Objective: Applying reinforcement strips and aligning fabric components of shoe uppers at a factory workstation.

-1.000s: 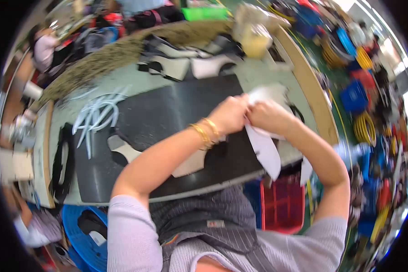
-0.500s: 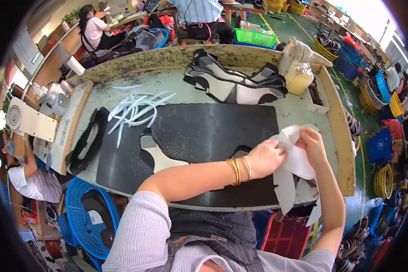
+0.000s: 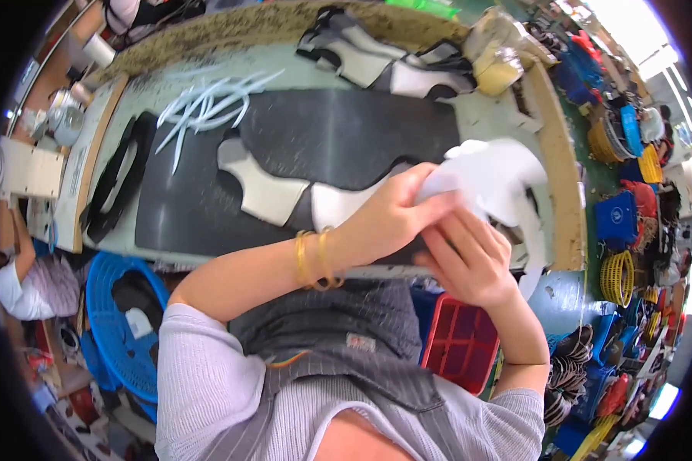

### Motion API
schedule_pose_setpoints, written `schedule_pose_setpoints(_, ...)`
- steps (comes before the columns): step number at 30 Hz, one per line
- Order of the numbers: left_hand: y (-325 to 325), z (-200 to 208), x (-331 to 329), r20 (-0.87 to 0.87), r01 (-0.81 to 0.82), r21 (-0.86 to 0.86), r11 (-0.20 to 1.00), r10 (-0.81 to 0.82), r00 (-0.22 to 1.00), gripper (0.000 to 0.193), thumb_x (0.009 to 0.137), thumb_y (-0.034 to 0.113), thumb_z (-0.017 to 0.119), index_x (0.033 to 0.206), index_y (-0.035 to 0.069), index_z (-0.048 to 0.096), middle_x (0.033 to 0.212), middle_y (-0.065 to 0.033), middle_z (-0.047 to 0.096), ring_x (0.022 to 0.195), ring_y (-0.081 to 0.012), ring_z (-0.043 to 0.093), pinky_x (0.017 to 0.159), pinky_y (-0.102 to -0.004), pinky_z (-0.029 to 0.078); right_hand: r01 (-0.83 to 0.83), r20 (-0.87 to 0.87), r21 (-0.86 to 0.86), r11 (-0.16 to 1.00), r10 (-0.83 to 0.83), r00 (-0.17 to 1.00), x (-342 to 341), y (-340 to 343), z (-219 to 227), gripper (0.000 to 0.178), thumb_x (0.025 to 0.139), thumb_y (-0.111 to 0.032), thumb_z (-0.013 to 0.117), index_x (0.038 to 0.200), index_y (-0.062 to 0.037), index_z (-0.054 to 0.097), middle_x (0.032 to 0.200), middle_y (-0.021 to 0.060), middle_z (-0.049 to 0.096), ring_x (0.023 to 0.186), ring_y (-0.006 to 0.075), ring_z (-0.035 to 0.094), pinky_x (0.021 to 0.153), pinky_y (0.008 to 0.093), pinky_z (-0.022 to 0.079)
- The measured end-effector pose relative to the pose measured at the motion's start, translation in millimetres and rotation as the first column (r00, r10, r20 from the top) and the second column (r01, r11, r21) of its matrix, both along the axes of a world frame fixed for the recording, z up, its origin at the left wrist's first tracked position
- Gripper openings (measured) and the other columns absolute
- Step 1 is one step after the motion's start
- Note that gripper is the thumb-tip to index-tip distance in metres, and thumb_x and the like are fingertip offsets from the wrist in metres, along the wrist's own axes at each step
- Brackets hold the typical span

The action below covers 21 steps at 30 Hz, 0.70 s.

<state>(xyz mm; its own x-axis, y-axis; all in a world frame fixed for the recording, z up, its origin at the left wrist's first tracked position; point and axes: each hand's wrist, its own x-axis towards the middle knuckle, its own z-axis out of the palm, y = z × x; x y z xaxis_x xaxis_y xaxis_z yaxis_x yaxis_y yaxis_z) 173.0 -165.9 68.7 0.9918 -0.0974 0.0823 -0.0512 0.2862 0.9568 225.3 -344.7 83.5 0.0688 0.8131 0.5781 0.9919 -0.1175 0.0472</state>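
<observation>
My left hand (image 3: 400,207), two gold bangles at its wrist, pinches the edge of a thin white cut-out sheet (image 3: 507,173), blurred by motion. My right hand (image 3: 469,257) meets it from the right, its fingers closed against the sheet and the left fingertips; its thumb is hidden. Under my left hand, on a black mat (image 3: 346,119), lies a flat shoe upper, its cream panel (image 3: 269,192) showing and its right part covered by my hand. More white pieces (image 3: 532,261) hang at the table's right edge, beside my right hand.
A bundle of pale strips (image 3: 207,107) lies at the mat's upper left, a black curved piece (image 3: 119,177) left of it. Stacked uppers (image 3: 384,65) and a yellow block (image 3: 497,67) stand at the back. Wooden rims (image 3: 565,184) edge the table. A blue basket (image 3: 100,307) and red crate (image 3: 461,346) stand below.
My head view has shifted, so the table sits higher. My hands have come together, the right now overlapping the left's fingertips, and the white sheet has been lifted and turned.
</observation>
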Motion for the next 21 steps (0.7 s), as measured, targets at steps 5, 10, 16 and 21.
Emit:
schedule_pose_setpoints(5, 40.9, -3.5, -122.0, -0.136, 0.072, 0.256, 0.964, -0.038, 0.990, 0.018, 0.098, 0.007, 0.052, 0.113, -0.001, 0.057, 0.092, -0.0116, 0.067, 0.076, -0.0154, 0.066, 0.070, -0.0272, 0.052, 0.176, -0.531, 0.023, 0.984, -0.138, 0.836, -38.6, 21.7, 3.6, 0.047, 0.070, -0.015, 0.083, 0.111, -0.0036, 0.064, 0.107, 0.0136, 0.066, 0.102, 0.0332, 0.061, 0.085, 0.0394, 0.050)
schedule_pose_setpoints(10, 110.8, -25.0, -124.4, 0.292, -0.290, 0.732, 0.616, 0.101, 0.951, 0.041, 0.099, 0.029, 0.051, 0.127, -0.002, 0.054, 0.119, -0.0209, 0.061, 0.114, -0.0317, 0.057, 0.100, -0.0397, 0.042, 0.177, -0.966, -0.004, 0.984, -0.050, 0.255, -30.3, 37.4, -29.4, 0.025, 0.086, -0.006, 0.069, 0.110, -0.0018, 0.063, 0.097, 0.0078, 0.067, 0.088, 0.0128, 0.064, 0.076, 0.0272, 0.051)
schedule_pose_setpoints(16, 126.4, -61.9, -123.8, 0.153, -0.318, 0.598, 0.736, 0.284, 0.946, 0.057, 0.102, 0.046, 0.041, 0.128, -0.003, 0.052, 0.121, -0.0179, 0.061, 0.115, -0.0289, 0.056, 0.101, -0.0375, 0.041, 0.136, -0.978, 0.087, 0.987, 0.111, -0.178, -17.8, 105.0, -60.1, 0.030, 0.092, -0.013, 0.062, 0.119, -0.0003, 0.060, 0.104, 0.0050, 0.066, 0.095, 0.0099, 0.060, 0.085, 0.0248, 0.047)
schedule_pose_setpoints(21, 130.1, -60.0, -118.4, -0.237, -0.513, 0.100, 0.852, 0.521, 0.820, 0.028, 0.096, 0.016, 0.063, 0.118, 0.000, 0.058, 0.104, -0.0034, 0.065, 0.095, -0.0083, 0.059, 0.086, -0.0247, 0.048, 0.030, -0.996, -0.072, 0.997, -0.074, 0.059, -25.8, 112.6, -71.0, 0.029, 0.092, -0.010, 0.062, 0.120, 0.0006, 0.061, 0.108, 0.0046, 0.066, 0.098, 0.0080, 0.059, 0.086, 0.0232, 0.047)
